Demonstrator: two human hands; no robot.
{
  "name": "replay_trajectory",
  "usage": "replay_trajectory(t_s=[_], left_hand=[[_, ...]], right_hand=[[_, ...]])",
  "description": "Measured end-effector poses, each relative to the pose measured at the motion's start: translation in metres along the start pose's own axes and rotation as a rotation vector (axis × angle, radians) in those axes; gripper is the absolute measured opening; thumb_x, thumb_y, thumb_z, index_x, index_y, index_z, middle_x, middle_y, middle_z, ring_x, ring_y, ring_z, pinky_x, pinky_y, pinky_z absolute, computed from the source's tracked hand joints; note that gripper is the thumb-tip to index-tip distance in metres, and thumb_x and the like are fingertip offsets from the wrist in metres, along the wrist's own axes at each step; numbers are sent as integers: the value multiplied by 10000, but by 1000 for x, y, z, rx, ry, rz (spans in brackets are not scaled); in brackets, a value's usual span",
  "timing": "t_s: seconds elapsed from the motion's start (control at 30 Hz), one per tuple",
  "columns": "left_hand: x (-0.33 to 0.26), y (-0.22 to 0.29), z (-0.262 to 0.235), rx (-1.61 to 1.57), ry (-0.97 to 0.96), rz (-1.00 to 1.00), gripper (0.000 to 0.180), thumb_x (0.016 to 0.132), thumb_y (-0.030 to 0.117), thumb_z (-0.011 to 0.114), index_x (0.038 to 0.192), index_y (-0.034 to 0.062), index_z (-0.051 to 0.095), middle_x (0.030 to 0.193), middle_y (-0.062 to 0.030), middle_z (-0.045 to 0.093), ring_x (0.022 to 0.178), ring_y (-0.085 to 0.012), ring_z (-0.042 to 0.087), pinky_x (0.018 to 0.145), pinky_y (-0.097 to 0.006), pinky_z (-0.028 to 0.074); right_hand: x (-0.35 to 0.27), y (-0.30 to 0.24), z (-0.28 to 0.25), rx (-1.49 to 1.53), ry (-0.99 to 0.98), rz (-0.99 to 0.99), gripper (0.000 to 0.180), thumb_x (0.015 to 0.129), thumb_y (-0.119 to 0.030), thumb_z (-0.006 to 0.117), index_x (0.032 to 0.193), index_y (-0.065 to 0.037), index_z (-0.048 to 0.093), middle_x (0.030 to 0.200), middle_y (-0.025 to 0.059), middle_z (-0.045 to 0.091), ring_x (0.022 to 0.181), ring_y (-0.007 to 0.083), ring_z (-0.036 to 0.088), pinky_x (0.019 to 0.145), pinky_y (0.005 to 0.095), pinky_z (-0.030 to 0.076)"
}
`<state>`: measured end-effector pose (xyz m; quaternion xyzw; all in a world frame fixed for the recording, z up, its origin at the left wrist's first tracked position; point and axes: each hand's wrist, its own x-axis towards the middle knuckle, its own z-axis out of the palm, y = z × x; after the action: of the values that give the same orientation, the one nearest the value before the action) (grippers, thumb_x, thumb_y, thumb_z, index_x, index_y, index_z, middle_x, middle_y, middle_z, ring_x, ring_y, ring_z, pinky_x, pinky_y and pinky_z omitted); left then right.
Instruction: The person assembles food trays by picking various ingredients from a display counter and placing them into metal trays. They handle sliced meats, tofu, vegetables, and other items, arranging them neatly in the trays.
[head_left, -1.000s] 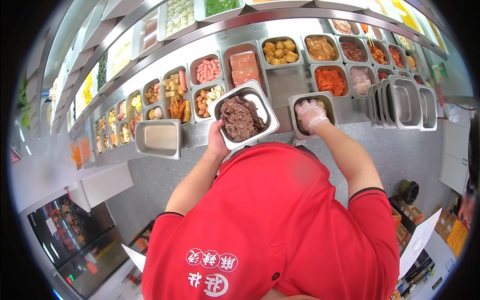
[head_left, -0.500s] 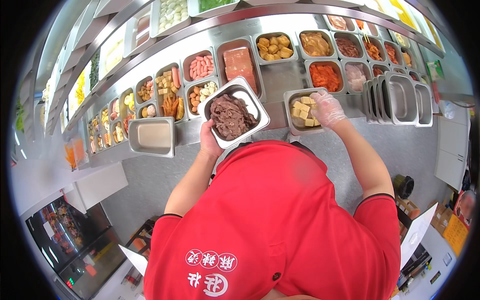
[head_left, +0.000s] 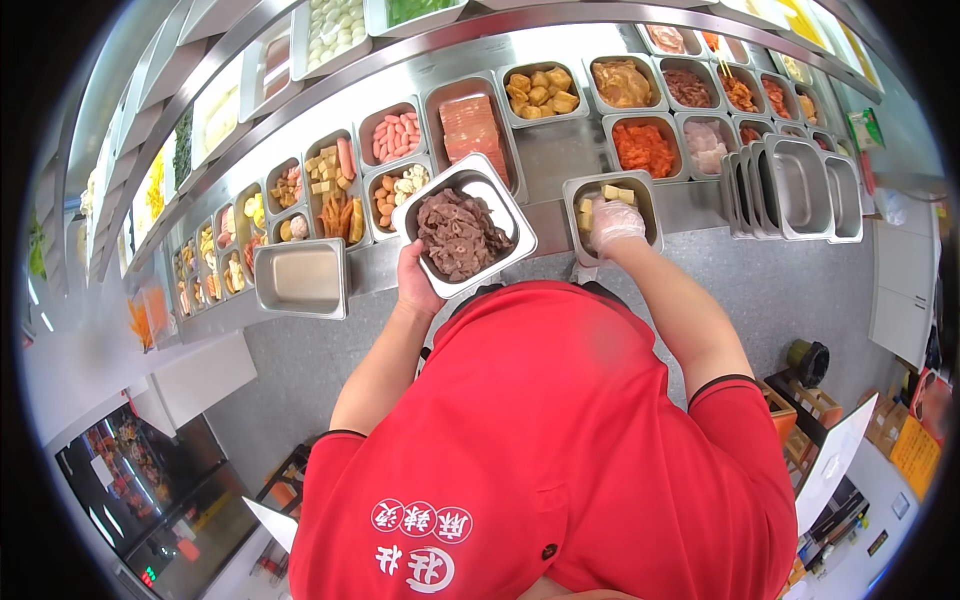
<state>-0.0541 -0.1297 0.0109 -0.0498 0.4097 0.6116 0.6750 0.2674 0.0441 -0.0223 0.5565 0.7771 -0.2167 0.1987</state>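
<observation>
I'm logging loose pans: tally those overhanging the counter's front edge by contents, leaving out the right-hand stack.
Pan of dark meat slices: 1, held in the left hand
Pan of pale yellow cubes: 1, with the gloved right hand inside
Empty pan: 1
Total: 3

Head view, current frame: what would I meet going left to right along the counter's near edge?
Metal pan → pan of dark meat, held by the left hand → pan of pale cubes, with the gloved right hand in it → stacked metal pans.
</observation>
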Motion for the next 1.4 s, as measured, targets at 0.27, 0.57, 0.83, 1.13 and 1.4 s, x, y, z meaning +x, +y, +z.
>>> replay_trajectory(t_s=[0.27,0.57,0.83,1.13,1.4], left_hand=[[0,3,-10,-19,-15,9,781,941,429,556,1600,31,431,1594,-224,527,1434,-438,538,1232,-583,424],[-2,5,-5,4,1,5,785,925,418,583,1590,27,443,1578,-224,545,1418,-435,555,1225,-575,433],[-1,7,-3,6,0,-4,784,925,407,587,1596,30,439,1579,-222,545,1421,-435,553,1230,-581,426],[3,7,-4,-4,-24,-39,794,914,412,596,1592,27,445,1573,-221,550,1419,-431,555,1231,-584,424],[1,9,-4,-14,-58,-41,785,923,410,581,1595,28,442,1586,-217,537,1426,-427,550,1236,-582,422]], right_hand=[[7,27,15,343,192,-62,438,848,-109,689,1280,-40,667,1215,247,737,1187,422,695,1031,488,560],[9,39,27,405,175,-60,397,904,-127,646,1290,-64,712,1305,243,704,1240,433,658,1059,497,543],[-4,32,24,313,359,-139,506,887,-124,645,1391,-102,672,1345,238,669,1250,430,659,1050,506,551],[-5,-7,13,118,103,-121,711,906,-129,691,1581,-216,486,1641,262,411,1283,451,649,1049,549,561],[11,-8,30,12,89,-170,408,921,-103,631,1327,-140,651,1627,274,429,1231,444,679,1002,540,592]])
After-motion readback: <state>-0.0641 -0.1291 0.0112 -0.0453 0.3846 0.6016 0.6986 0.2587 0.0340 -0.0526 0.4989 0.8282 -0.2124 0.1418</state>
